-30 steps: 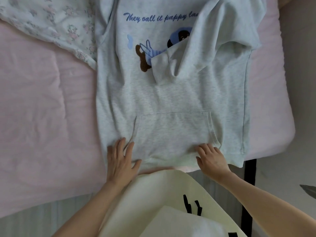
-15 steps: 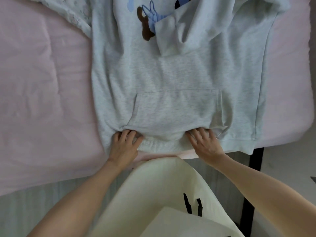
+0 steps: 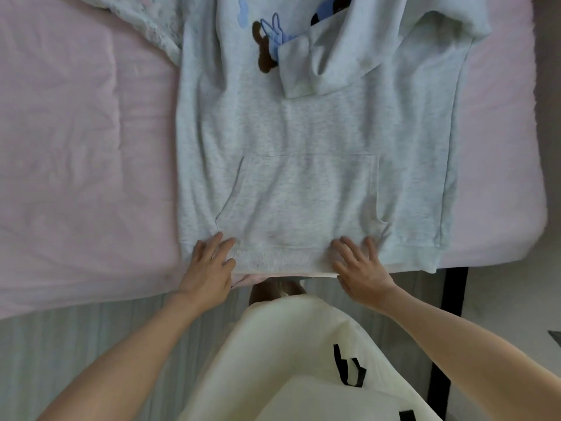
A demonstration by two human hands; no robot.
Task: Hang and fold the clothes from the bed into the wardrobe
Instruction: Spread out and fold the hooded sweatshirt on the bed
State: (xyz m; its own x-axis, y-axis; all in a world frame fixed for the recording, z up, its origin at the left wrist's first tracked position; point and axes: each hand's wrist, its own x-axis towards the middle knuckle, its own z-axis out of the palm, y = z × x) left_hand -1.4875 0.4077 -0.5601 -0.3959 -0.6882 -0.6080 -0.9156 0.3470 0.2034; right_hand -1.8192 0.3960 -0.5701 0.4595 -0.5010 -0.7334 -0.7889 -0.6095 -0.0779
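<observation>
A light grey hoodie (image 3: pixel 312 135) lies face up on the pink bed (image 3: pixel 76 147), its kangaroo pocket toward me and one sleeve folded across the blue and brown chest print. My left hand (image 3: pixel 211 265) lies flat on the ribbed hem at its left end, fingers apart. My right hand (image 3: pixel 359 264) lies flat on the hem further right, fingers spread on the fabric. Neither hand is closed around the cloth.
A pale floral garment (image 3: pixel 151 28) lies at the bed's top left, partly under the hoodie. The bed's near edge runs under my wrists. A black bed-frame leg (image 3: pixel 443 344) stands at the right. My cream top fills the lower middle.
The view has shifted, so the hoodie sits lower and nearer. Both hands have flattened out on the hem, and the bunched fabric near the pocket now lies smooth.
</observation>
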